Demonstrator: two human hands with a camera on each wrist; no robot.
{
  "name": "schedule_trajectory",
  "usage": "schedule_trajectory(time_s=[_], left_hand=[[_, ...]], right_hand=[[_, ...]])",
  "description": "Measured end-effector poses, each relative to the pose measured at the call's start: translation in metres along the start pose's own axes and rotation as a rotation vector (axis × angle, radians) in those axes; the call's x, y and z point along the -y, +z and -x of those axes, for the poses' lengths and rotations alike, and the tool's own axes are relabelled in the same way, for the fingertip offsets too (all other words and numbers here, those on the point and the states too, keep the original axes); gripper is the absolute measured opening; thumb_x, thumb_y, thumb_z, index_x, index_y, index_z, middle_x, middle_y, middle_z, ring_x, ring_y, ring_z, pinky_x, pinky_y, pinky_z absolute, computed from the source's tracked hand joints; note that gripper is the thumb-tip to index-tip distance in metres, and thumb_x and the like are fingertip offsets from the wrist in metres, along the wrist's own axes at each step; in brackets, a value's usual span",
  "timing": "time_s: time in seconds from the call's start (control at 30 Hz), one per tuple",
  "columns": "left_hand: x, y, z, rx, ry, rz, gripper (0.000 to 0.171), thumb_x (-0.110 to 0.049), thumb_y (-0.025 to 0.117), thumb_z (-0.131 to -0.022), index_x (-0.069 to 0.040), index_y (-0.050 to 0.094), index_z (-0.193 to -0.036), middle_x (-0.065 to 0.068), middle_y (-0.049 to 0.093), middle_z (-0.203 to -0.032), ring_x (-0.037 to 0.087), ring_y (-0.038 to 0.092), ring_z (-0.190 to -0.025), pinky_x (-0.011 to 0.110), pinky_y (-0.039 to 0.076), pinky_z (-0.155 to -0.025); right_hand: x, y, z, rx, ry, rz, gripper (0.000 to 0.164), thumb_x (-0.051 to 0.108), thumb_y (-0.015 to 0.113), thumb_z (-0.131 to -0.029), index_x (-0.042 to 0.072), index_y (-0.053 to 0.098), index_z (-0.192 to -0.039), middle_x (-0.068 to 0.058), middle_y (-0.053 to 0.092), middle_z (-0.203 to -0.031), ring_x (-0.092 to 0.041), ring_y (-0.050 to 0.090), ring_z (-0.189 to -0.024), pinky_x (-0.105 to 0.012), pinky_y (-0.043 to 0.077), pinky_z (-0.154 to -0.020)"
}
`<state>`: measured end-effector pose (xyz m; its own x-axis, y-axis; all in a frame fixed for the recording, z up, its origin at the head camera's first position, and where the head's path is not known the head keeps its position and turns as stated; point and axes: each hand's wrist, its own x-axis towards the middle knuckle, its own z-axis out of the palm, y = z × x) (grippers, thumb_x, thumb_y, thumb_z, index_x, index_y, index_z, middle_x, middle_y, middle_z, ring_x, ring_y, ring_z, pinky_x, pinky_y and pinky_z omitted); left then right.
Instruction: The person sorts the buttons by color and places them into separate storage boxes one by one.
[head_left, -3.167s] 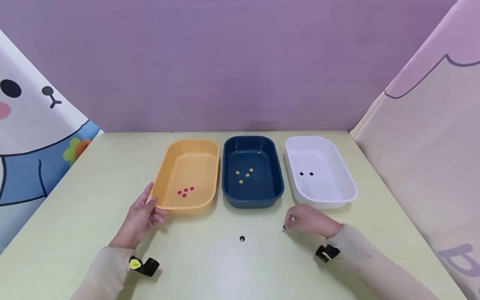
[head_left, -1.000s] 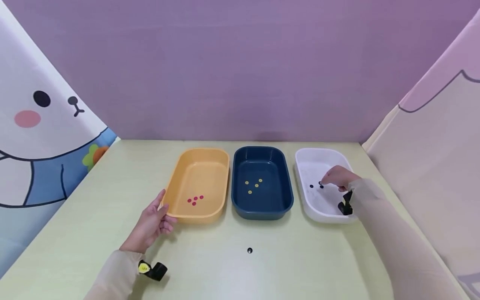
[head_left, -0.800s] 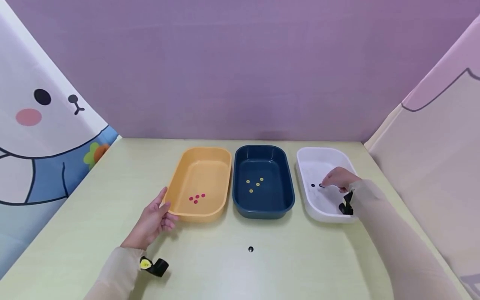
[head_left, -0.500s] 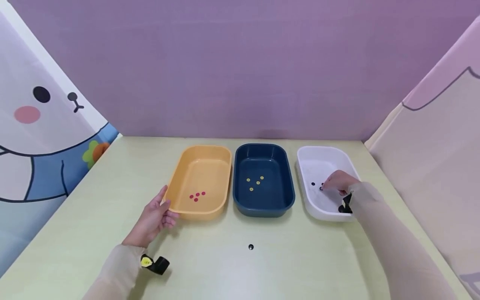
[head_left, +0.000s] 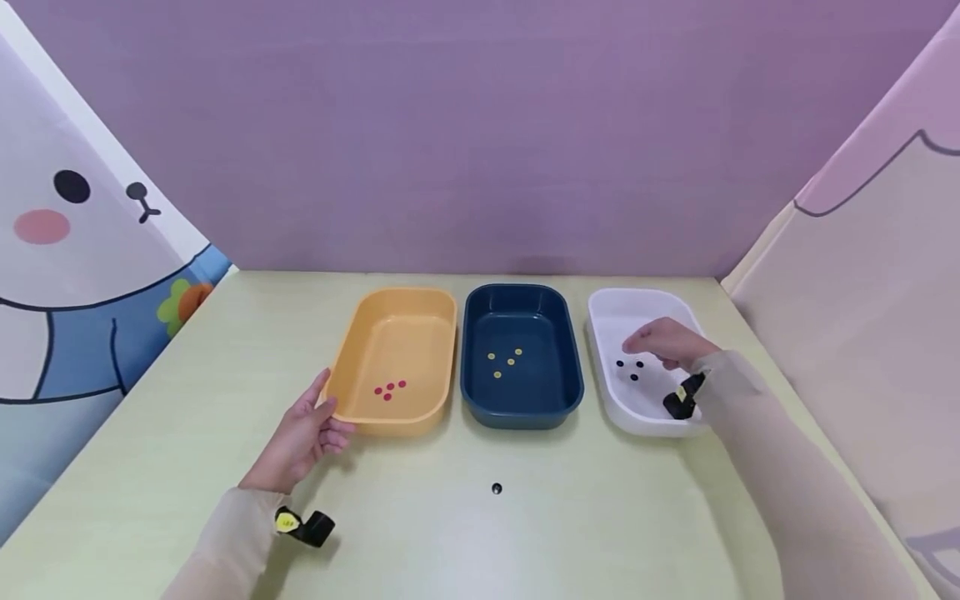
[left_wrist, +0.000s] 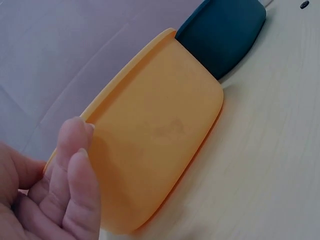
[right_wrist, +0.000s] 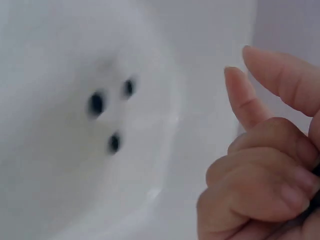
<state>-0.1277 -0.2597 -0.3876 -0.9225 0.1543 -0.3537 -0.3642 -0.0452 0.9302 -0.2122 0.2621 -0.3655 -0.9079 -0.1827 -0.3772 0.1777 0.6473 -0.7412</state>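
Note:
My left hand [head_left: 303, 433] grips the near left corner of a yellow-orange plastic tray [head_left: 401, 425], thumb at its rim and fingers against the outer wall. Within that tray lie several red buttons [head_left: 390, 387]. My right hand [head_left: 667, 342] hovers inside the white tray [head_left: 611, 408], above its floor. In the right wrist view, thumb and index finger [right_wrist: 275, 75] stand apart with nothing between them, while the other fingers curl. Below them are 3 black buttons [head_left: 634, 377], blurred in the wrist view. One more black button [head_left: 497, 488] lies on the table before the trays.
Between the two other trays stands a dark blue tray [head_left: 522, 421] holding several yellow buttons [head_left: 511, 362]. All three trays form a row on the pale table [head_left: 420, 533]. A purple cloth backdrop [head_left: 480, 142] rises behind, with printed cloth at both sides.
My right hand carried a black button from the table into the white tray, shifted it there, released it and rose slightly. My left hand stays on the yellow-orange tray.

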Motion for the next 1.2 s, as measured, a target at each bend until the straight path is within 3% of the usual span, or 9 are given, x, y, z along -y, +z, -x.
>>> schedule_trajectory(time_s=[0.17,0.33,0.6,0.93,1.07,1.2], left_hand=[[-0.001,-0.002,0.002,0.011,-0.010,-0.001,0.061,-0.017,0.029,-0.106,-0.027,-0.009,-0.154,-0.002,0.067,-0.068,0.007,0.060,-0.052,0.020,0.050,-0.055],[-0.003,-0.004,0.004,0.022,-0.017,-0.022,0.061,-0.019,0.029,-0.107,-0.026,-0.010,-0.153,-0.003,0.067,-0.068,0.006,0.060,-0.052,0.020,0.050,-0.055],[-0.002,-0.002,0.006,0.007,-0.018,-0.018,0.061,-0.017,0.028,-0.107,-0.026,-0.010,-0.154,-0.004,0.066,-0.066,0.005,0.059,-0.051,0.019,0.050,-0.054],[0.000,0.004,0.007,-0.036,-0.014,0.015,0.059,-0.015,0.024,-0.106,-0.024,-0.010,-0.154,-0.003,0.066,-0.064,0.006,0.062,-0.053,0.020,0.052,-0.056],[-0.001,0.005,0.007,-0.045,-0.018,0.009,0.059,-0.015,0.024,-0.106,-0.025,-0.010,-0.153,-0.003,0.065,-0.066,0.007,0.063,-0.056,0.021,0.053,-0.059],[-0.003,0.007,0.006,-0.041,-0.011,0.010,0.060,-0.016,0.026,-0.106,-0.027,-0.011,-0.153,-0.003,0.066,-0.067,0.007,0.064,-0.058,0.022,0.054,-0.061]], right_hand=[[0.030,0.008,0.011,-0.001,-0.087,-0.078,0.034,0.015,0.061,-0.092,-0.010,0.059,-0.115,-0.001,0.052,-0.081,-0.006,0.031,-0.047,-0.020,0.031,-0.048],[0.057,0.026,0.027,0.012,-0.212,-0.056,0.026,0.011,0.061,-0.091,-0.006,0.063,-0.110,-0.004,0.059,-0.090,-0.009,0.039,-0.054,-0.021,0.033,-0.047],[0.076,0.072,0.037,0.004,-0.490,0.069,0.017,0.008,0.066,-0.088,-0.002,0.067,-0.102,0.005,0.041,-0.060,-0.007,0.036,-0.053,-0.023,0.033,-0.054],[0.097,0.137,0.065,0.265,-0.735,0.310,0.014,0.009,0.067,-0.087,0.003,0.070,-0.099,0.013,0.044,-0.061,0.002,0.039,-0.054,-0.017,0.038,-0.052],[0.103,0.159,0.077,0.325,-0.761,0.478,0.012,0.010,0.067,-0.086,0.008,0.070,-0.098,0.015,0.045,-0.060,0.003,0.040,-0.055,-0.015,0.038,-0.054],[0.109,0.172,0.083,0.295,-0.648,0.584,0.015,0.009,0.067,-0.084,0.010,0.069,-0.099,0.012,0.052,-0.062,-0.001,0.046,-0.057,-0.017,0.041,-0.058]])
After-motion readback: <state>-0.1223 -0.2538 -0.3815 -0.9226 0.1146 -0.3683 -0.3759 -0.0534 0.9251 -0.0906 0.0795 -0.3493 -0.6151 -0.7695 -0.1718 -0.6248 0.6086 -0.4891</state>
